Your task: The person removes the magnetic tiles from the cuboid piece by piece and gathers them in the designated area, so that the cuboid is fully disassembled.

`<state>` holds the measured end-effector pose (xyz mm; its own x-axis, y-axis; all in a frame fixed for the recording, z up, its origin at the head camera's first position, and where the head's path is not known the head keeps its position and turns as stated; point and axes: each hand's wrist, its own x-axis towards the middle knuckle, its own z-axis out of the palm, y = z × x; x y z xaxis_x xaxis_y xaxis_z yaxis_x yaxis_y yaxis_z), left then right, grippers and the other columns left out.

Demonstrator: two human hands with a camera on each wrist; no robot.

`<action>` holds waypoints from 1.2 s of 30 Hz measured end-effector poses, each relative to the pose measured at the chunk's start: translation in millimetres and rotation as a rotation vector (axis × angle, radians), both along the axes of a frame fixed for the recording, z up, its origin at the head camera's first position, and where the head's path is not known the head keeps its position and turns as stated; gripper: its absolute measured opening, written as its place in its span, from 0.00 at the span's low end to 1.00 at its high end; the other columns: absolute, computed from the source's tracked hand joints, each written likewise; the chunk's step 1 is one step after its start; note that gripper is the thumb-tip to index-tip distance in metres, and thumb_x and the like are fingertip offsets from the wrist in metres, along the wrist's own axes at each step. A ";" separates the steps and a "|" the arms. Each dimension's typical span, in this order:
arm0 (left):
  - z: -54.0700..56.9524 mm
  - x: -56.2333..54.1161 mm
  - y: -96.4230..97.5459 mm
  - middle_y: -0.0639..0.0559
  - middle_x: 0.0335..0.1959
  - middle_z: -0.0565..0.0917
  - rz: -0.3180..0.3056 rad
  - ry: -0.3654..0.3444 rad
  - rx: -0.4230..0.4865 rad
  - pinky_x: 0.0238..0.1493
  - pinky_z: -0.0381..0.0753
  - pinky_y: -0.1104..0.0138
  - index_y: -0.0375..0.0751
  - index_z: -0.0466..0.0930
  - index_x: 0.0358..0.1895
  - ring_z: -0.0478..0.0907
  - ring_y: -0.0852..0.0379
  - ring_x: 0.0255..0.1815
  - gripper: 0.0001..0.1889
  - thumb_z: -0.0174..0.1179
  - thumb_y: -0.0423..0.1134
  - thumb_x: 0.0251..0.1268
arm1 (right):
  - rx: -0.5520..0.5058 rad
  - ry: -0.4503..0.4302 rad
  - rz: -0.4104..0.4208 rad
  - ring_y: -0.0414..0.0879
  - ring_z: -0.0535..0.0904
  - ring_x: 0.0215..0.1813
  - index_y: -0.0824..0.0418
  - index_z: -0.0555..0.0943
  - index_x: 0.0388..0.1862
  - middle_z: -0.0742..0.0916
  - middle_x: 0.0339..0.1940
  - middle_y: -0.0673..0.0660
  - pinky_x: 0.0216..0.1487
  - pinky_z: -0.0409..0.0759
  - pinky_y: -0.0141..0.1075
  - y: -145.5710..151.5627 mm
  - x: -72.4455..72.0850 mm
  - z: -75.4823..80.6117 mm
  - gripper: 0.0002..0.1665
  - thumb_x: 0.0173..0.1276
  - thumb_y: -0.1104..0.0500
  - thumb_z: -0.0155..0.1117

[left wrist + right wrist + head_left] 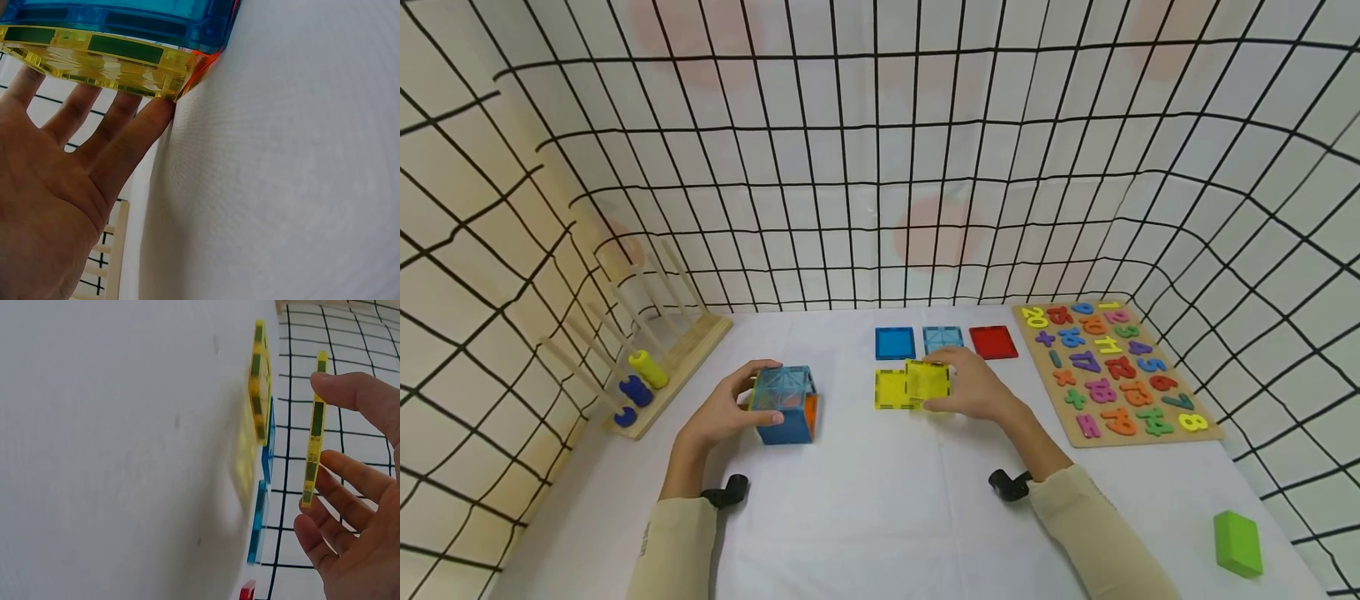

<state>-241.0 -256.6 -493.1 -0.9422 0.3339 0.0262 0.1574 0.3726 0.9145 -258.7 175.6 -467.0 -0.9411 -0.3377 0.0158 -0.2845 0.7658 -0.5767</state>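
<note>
My left hand grips a cube of translucent magnetic tiles on the white table, thumb along its blue front face and fingers behind. In the left wrist view, fingertips rest against the cube's yellow side tile, below a blue tile. An orange tile forms the right side. Between thumb and fingers, my right hand pinches a yellow magnetic tile. The right wrist view shows this tile edge-on, raised off the table. It partly overlaps another yellow tile lying flat.
Behind lie a blue tile, a light-blue tile and a red tile. A wooden number board is at right, a green block at front right. A pegged wooden rack stands left. Black mesh surrounds the table.
</note>
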 end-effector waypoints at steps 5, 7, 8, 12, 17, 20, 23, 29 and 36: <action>0.0 -0.1 0.5 0.48 0.74 0.71 -0.001 0.003 0.003 0.66 0.70 0.33 0.57 0.70 0.71 0.65 0.34 0.73 0.40 0.79 0.40 0.54 | 0.009 -0.016 -0.011 0.60 0.67 0.76 0.50 0.79 0.69 0.75 0.76 0.58 0.71 0.70 0.66 13.1 -4.9 -6.4 0.43 0.53 0.47 0.81; 0.2 0.3 0.6 0.48 0.74 0.71 -0.002 0.002 0.003 0.66 0.70 0.33 0.56 0.70 0.72 0.65 0.34 0.73 0.41 0.79 0.40 0.54 | 0.026 -0.019 -0.007 0.61 0.67 0.76 0.51 0.79 0.70 0.74 0.76 0.59 0.71 0.70 0.66 18.1 -6.4 -9.4 0.42 0.54 0.47 0.80; 0.4 0.6 0.8 0.48 0.74 0.71 0.001 0.000 0.004 0.66 0.70 0.33 0.55 0.70 0.72 0.65 0.34 0.73 0.41 0.79 0.40 0.54 | 0.034 -0.021 -0.006 0.61 0.66 0.76 0.51 0.79 0.70 0.74 0.76 0.60 0.71 0.70 0.65 20.5 -7.3 -11.0 0.42 0.55 0.47 0.80; 1.5 1.4 0.6 0.46 0.74 0.70 0.002 -0.002 0.000 0.66 0.70 0.32 0.54 0.69 0.73 0.65 0.34 0.73 0.41 0.79 0.40 0.54 | 0.075 -0.036 0.000 0.61 0.66 0.77 0.54 0.77 0.71 0.74 0.76 0.62 0.73 0.70 0.63 29.2 -9.4 -15.1 0.42 0.58 0.49 0.80; 3.5 1.9 1.8 0.48 0.74 0.70 0.004 -0.008 0.007 0.67 0.67 0.30 0.57 0.70 0.72 0.64 0.34 0.74 0.41 0.79 0.40 0.54 | 0.086 -0.055 0.010 0.60 0.70 0.74 0.59 0.77 0.71 0.77 0.73 0.61 0.74 0.71 0.58 36.1 -11.2 -17.2 0.41 0.59 0.52 0.80; 4.0 2.0 2.6 0.48 0.74 0.70 -0.005 -0.002 0.006 0.67 0.68 0.31 0.55 0.69 0.73 0.64 0.34 0.75 0.41 0.79 0.41 0.55 | 0.091 -0.066 0.013 0.59 0.71 0.72 0.60 0.78 0.70 0.79 0.71 0.61 0.74 0.71 0.57 38.0 -11.1 -18.0 0.40 0.59 0.52 0.80; 4.2 2.2 3.9 0.48 0.74 0.71 -0.004 -0.004 0.009 0.67 0.69 0.32 0.54 0.69 0.73 0.65 0.34 0.74 0.41 0.79 0.40 0.55 | 0.097 -0.078 0.012 0.59 0.72 0.72 0.60 0.78 0.69 0.79 0.71 0.61 0.74 0.71 0.57 38.4 -10.6 -18.1 0.39 0.59 0.53 0.80; 3.4 2.2 3.6 0.46 0.76 0.68 -0.020 -0.001 0.011 0.68 0.67 0.30 0.52 0.66 0.75 0.60 0.31 0.78 0.44 0.79 0.42 0.55 | 0.116 -0.097 0.001 0.60 0.70 0.74 0.58 0.79 0.69 0.78 0.72 0.60 0.75 0.69 0.60 37.2 -8.9 -16.0 0.38 0.59 0.53 0.79; -0.3 2.7 -6.8 0.44 0.74 0.67 -0.047 -0.020 0.019 0.70 0.66 0.30 0.49 0.60 0.78 0.59 0.30 0.78 0.46 0.76 0.40 0.58 | 0.102 -0.052 -0.019 0.62 0.65 0.76 0.55 0.79 0.70 0.73 0.76 0.62 0.72 0.70 0.64 36.8 -3.5 -13.0 0.40 0.58 0.49 0.80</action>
<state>-238.2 -263.5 -493.4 -0.9260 0.3772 0.0145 0.1560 0.3474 0.9246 -262.2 212.4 -480.0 -0.9459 -0.3175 -0.0671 -0.2413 0.8263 -0.5089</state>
